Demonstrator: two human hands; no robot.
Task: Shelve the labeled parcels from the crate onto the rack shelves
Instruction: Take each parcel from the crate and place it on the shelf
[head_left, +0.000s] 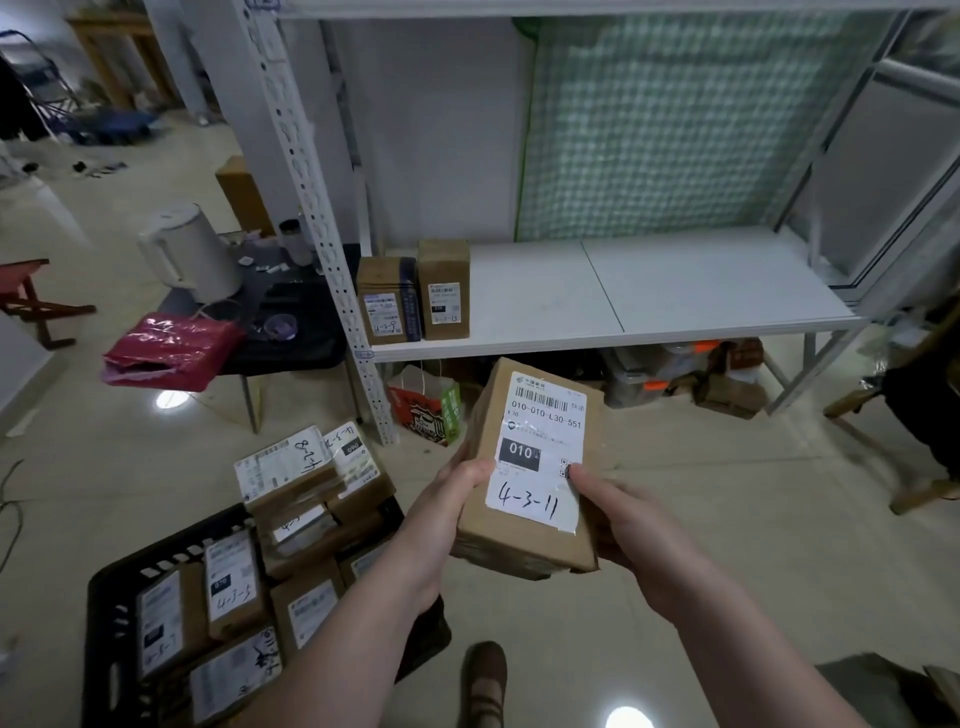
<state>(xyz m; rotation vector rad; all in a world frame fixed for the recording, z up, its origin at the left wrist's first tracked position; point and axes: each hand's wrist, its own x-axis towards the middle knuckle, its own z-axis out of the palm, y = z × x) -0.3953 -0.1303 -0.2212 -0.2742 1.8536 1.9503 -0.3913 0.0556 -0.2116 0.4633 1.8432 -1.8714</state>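
Down-left of my L hand: black slotted plastic crate, several brown labelled parcels inside, all to be shelved. L hand grips the left edge of a brown cardboard parcel w/ white label "4-3-11". R hand clamps its right edge, thumb on the label. Above both hands: white rack shelf, only two brown boxes on it, far left. Early in the job, I'd say.
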